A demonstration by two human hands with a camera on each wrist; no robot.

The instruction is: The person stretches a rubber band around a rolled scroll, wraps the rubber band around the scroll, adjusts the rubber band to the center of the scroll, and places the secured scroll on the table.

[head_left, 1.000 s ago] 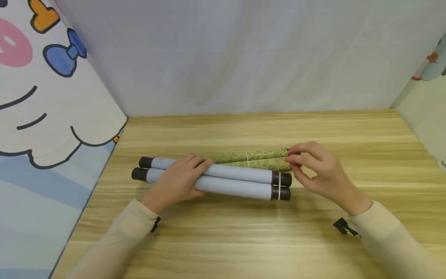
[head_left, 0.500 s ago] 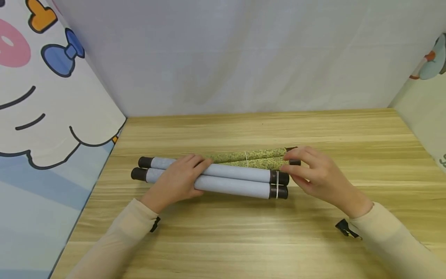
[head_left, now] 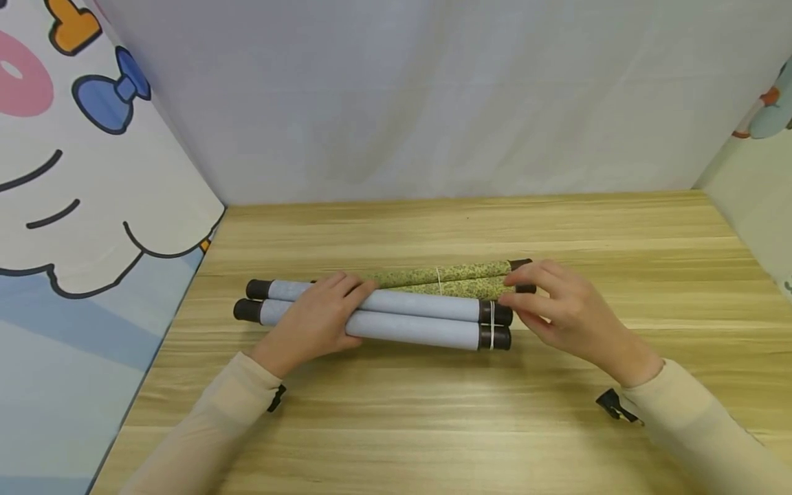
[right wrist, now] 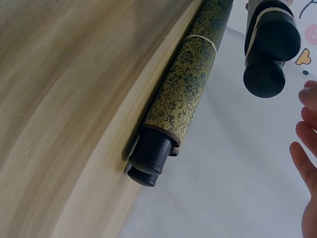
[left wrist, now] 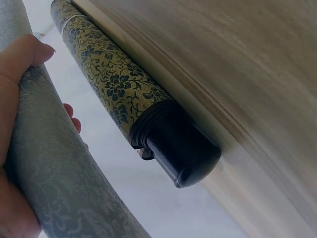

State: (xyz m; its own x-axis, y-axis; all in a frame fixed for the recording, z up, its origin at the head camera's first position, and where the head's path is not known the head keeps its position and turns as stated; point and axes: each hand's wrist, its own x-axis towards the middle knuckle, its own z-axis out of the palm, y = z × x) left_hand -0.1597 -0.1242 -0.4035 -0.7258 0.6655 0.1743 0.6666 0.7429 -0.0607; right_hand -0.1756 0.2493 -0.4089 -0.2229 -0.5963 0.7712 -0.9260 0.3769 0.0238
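My left hand grips a pale blue scroll made of two rolls with dark end knobs. Its fingers lie over the top, left of the middle, and the left wrist view shows the thumb and fingers curled round the blue roll. A rubber band circles the right-hand knobs. Beside those knobs is my right hand, fingers slightly bent; in the right wrist view its fingers are apart from the knobs. Behind lies a yellow-green floral scroll with dark knobs, its left part mostly hidden.
The floral scroll rests on the wood-grain table, with a thin white band round it. A pale curtain stands along the back edge. Cartoon-printed cloth hangs at the left.
My right hand has moved slightly left, from the floral scroll's knobs toward the blue scroll's right end, uncovering the floral knobs. The left hand keeps its hold, almost still.
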